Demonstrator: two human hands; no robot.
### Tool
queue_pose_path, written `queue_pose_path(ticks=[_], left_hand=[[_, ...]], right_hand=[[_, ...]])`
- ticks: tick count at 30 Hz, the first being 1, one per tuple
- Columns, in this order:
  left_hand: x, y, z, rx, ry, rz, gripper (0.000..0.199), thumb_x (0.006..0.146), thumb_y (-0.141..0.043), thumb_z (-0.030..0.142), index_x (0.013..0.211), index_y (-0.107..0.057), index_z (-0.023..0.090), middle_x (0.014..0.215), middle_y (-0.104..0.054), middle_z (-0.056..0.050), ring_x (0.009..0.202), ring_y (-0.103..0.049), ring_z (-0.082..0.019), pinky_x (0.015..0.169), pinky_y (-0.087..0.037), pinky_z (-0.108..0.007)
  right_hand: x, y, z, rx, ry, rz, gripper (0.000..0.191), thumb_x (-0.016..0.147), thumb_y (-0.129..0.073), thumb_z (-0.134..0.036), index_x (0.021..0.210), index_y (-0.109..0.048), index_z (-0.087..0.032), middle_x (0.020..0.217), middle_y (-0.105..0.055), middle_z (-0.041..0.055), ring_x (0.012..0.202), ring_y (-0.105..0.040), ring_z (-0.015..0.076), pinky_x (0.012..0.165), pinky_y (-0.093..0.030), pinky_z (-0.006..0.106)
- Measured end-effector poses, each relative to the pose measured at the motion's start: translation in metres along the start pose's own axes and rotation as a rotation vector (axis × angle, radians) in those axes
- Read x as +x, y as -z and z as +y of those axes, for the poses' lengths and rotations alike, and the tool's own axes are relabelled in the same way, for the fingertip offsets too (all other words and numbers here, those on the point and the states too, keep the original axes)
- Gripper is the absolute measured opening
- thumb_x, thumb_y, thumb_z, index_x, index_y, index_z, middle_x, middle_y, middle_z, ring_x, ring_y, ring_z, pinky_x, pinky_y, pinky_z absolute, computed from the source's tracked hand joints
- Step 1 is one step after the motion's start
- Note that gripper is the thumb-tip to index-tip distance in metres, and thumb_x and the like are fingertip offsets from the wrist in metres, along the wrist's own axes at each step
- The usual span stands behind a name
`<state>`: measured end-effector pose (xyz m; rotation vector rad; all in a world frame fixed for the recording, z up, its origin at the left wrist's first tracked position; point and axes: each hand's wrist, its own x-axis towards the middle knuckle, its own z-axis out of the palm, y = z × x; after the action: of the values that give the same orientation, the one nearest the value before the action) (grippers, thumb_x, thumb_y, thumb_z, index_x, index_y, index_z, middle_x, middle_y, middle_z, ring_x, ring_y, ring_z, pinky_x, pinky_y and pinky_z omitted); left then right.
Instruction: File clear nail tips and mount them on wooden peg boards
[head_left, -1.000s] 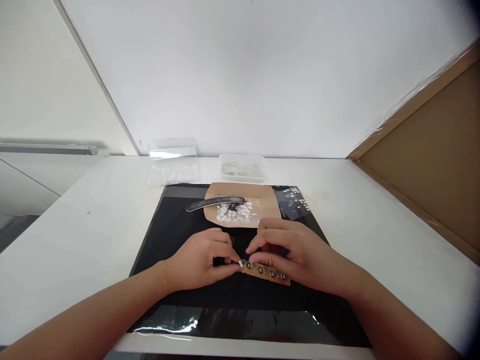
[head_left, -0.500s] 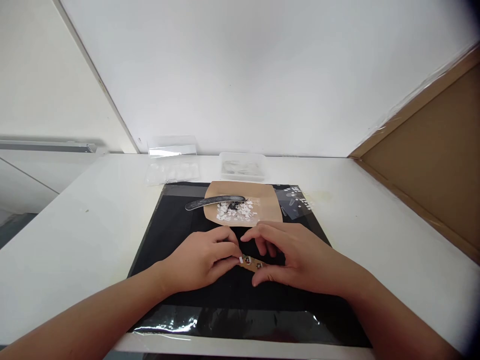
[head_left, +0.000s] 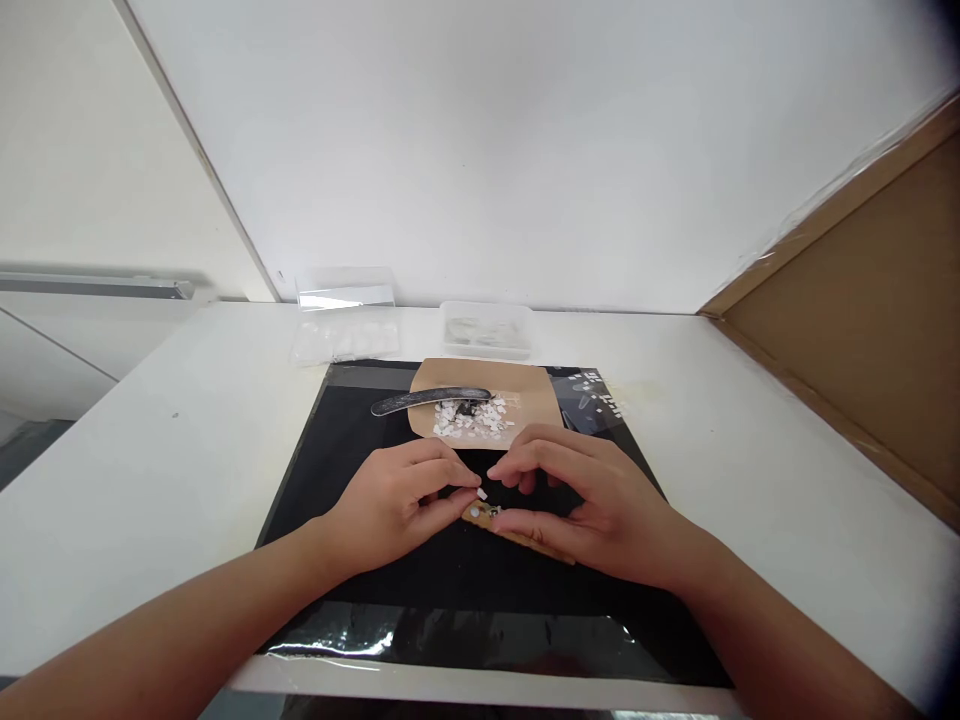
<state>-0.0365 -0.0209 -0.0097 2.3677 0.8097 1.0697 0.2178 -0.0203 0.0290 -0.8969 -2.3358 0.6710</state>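
A small white piece is pinched between the thumb and index finger of my left hand. Just below it, a narrow tan strip with small shiny and pale round bits on its left end lies slanted over the black mat. The thumb of my right hand rests on or against this strip, while its index finger is lifted and apart from the thumb. Beyond my hands, many white chips are heaped on a brown paper, and a dark curved file lies across its left part.
Behind the mat on the white table stand an open clear case and a shallow translucent box. A clear sheet with white bits is at the mat's back right corner. A cardboard panel stands at the right.
The tan strip has shifted and now reaches further right beneath my right thumb. Both hands have moved slightly up, and the white piece in my left fingertips is raised above the strip.
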Motion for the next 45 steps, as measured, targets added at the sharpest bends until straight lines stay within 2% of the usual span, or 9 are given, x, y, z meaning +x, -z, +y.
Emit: queue_pose_path(ticks=[4, 11, 18, 28, 45], left_hand=[[0.000, -0.002, -0.001, 0.030, 0.010, 0.102, 0.009, 0.092, -0.073, 0.018, 0.101, -0.075, 0.018, 0.089, -0.073, -0.004, 0.070, -0.067, -0.011, 0.063, -0.054, -0.020], [0.000, -0.002, 0.002, 0.018, 0.041, 0.168, 0.005, 0.091, -0.074, 0.018, 0.096, -0.075, 0.018, 0.085, -0.067, -0.002, 0.056, -0.053, -0.006, 0.053, -0.045, -0.019], [-0.001, -0.002, 0.003, 0.002, 0.043, 0.135, 0.004, 0.093, -0.072, 0.017, 0.096, -0.072, 0.017, 0.090, -0.065, -0.003, 0.060, -0.054, -0.006, 0.057, -0.047, -0.020], [0.000, 0.000, 0.008, 0.034, 0.049, 0.092, 0.004, 0.095, -0.068, 0.021, 0.095, -0.069, 0.018, 0.087, -0.066, -0.004, 0.060, -0.054, -0.008, 0.054, -0.046, -0.021], [0.001, 0.001, 0.008, 0.131, -0.054, 0.180, 0.006, 0.092, -0.072, 0.016, 0.095, -0.068, 0.018, 0.086, -0.067, -0.002, 0.073, -0.064, -0.010, 0.064, -0.053, -0.019]], right_hand=[[0.001, -0.006, -0.001, -0.011, 0.012, 0.046, 0.022, 0.092, -0.076, -0.041, 0.106, -0.069, -0.025, 0.091, -0.069, 0.0024, 0.081, -0.066, 0.0151, 0.073, -0.053, 0.027], [0.002, -0.015, -0.001, 0.063, 0.000, 0.076, 0.017, 0.094, -0.074, -0.038, 0.103, -0.068, -0.025, 0.097, -0.071, 0.0031, 0.073, -0.068, 0.0127, 0.070, -0.057, 0.026], [0.004, -0.013, 0.003, -0.018, 0.022, 0.115, 0.019, 0.092, -0.077, -0.034, 0.105, -0.068, -0.024, 0.094, -0.069, 0.0031, 0.077, -0.067, 0.0146, 0.072, -0.056, 0.029], [0.006, -0.014, 0.000, -0.039, 0.001, 0.121, 0.013, 0.095, -0.072, -0.037, 0.100, -0.071, -0.024, 0.088, -0.070, 0.0031, 0.076, -0.066, 0.0155, 0.071, -0.055, 0.029], [0.007, -0.021, -0.001, 0.093, -0.070, 0.115, 0.011, 0.094, -0.074, -0.033, 0.094, -0.071, -0.023, 0.087, -0.070, 0.0014, 0.073, -0.065, 0.0130, 0.068, -0.054, 0.027]])
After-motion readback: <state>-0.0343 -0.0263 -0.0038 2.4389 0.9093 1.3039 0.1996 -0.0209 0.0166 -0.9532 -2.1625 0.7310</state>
